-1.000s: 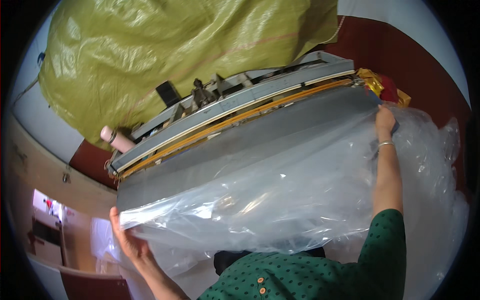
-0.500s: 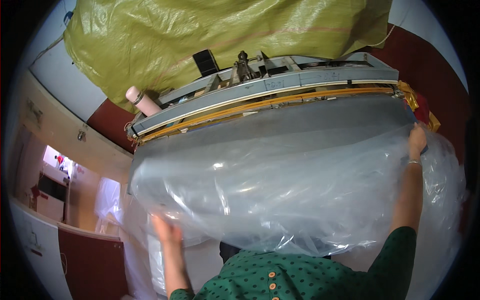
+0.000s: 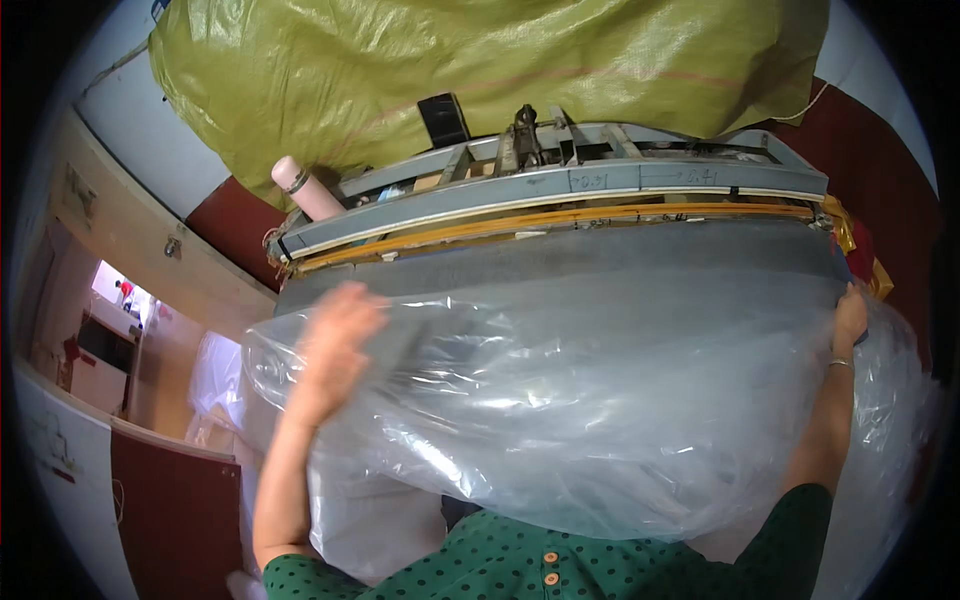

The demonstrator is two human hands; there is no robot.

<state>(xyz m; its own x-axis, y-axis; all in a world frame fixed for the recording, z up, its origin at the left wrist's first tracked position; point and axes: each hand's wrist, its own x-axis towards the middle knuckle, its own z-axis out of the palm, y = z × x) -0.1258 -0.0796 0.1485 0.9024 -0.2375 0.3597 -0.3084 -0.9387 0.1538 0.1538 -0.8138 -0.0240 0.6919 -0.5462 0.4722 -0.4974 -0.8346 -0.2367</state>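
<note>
Left hand motion-blurred, fingers indistinct, so grip on the clear plastic sheet can't be judged. Right hand partly hidden behind the sheet's edge. Olive tarp above both hands cut off by the top edge.

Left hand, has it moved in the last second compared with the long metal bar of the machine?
Yes. The left hand has risen from the plastic sheet's lower left edge toward the metal bar.

A small packing workshop is shown: a long metal sealing machine is seen, with clear plastic sheeting spread before it and a green woven sack behind.
</note>
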